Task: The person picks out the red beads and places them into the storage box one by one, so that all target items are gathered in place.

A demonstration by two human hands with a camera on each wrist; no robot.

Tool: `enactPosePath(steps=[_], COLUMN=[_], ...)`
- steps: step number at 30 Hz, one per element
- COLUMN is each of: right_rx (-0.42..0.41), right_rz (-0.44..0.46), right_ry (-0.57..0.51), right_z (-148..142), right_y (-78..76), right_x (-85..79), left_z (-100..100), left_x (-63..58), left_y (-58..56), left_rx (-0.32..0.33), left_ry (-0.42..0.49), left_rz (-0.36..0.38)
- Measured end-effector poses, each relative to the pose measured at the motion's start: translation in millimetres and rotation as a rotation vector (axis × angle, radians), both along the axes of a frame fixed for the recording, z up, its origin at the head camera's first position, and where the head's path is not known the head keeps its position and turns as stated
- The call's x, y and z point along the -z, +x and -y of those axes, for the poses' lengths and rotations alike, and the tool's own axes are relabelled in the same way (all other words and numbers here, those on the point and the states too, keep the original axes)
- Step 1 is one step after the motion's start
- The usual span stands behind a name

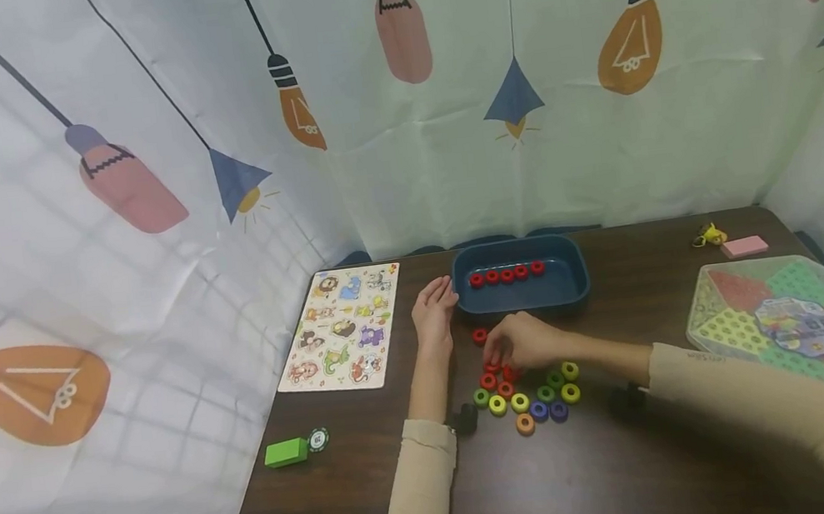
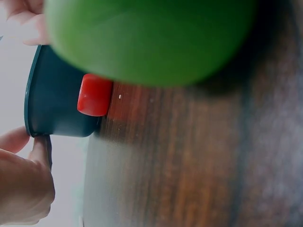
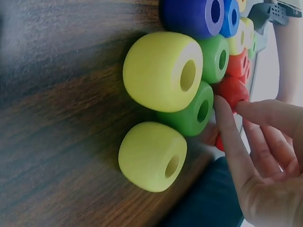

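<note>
R hand (image 1: pixel 528 340) pinches a red bead (image 3: pixel 232 91), smooth & rounded, among multicol. beads (image 1: pixel 520 403) on the tbl (image 1: pixel 571 483), this side of the blue tray's (image 1: pixel 584 272) nr edge. L hand (image 1: pixel 433 313) at tray's left edge; can't tell if gripping.

screened-off play nook | lamp-print curtain (image 1: pixel 405 191) | animal board (image 1: pixel 338 329) | table (image 1: pixel 348 507)

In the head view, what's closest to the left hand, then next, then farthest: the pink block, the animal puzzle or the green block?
From the left hand:
1. Animal puzzle, just to its left.
2. Green block, farther left and lower in the picture.
3. Pink block, way over on the right.
</note>
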State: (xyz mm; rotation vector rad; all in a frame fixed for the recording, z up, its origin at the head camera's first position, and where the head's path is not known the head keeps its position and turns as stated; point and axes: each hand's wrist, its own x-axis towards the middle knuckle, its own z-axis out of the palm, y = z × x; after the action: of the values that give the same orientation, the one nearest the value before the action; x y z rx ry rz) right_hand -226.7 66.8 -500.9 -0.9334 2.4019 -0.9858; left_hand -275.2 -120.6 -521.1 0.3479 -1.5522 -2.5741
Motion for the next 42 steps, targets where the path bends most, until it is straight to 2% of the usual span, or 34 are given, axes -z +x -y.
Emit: enactPosePath(steps=[6, 10, 16, 22, 24, 26, 30, 34, 38, 42], right_rx=[0.026, 0.036, 0.028, 0.1, 0.122, 0.137, 0.149, 0.17, 0.177, 0.152], right_rz=[0.07, 0.103, 0.15, 0.303, 0.32, 0.312, 0.303, 0.289, 0.248, 0.194], right_ry=[-0.037, -0.048, -0.085, -0.157, -0.152, -0.14, -0.104, -0.057, -0.003, 0.057], right_z=[-7, -10, -18, -23, -22, -21, -12, 3, 17, 31], right_y=[-6.5, -10.3, -25.8, -55.8, -65.3, -77.8, -105.6, -129.3, -140.2, -140.7], right_x=[0.2, -8.0, -33.3, -65.3, -78.5, -85.1, -82.0, -63.1, -46.7, -32.5], left_z=[0, 0, -2, -4, -4, -4, -3, 0, 0, 3], left_x=[0.5, 0.4, 1.8, 0.5, 0.3, 0.3, -0.3, -0.1, 1.1, 1.7], left_y=[-2.7, -3.1, -4.7, -4.2, -4.3, -4.3, -4.1, -3.0, -2.8, -1.7], left_rx=[0.01, 0.005, 0.002, 0.014, 0.013, 0.018, 0.008, -0.006, -0.003, 0.009], left_ry=[0.005, -0.004, 0.007, 0.008, 0.006, 0.006, -0.001, -0.008, 0.006, 0.022], left_rz=[-0.005, -0.001, 0.003, -0.001, 0.001, 0.0, 0.001, 0.004, 0.002, -0.003])
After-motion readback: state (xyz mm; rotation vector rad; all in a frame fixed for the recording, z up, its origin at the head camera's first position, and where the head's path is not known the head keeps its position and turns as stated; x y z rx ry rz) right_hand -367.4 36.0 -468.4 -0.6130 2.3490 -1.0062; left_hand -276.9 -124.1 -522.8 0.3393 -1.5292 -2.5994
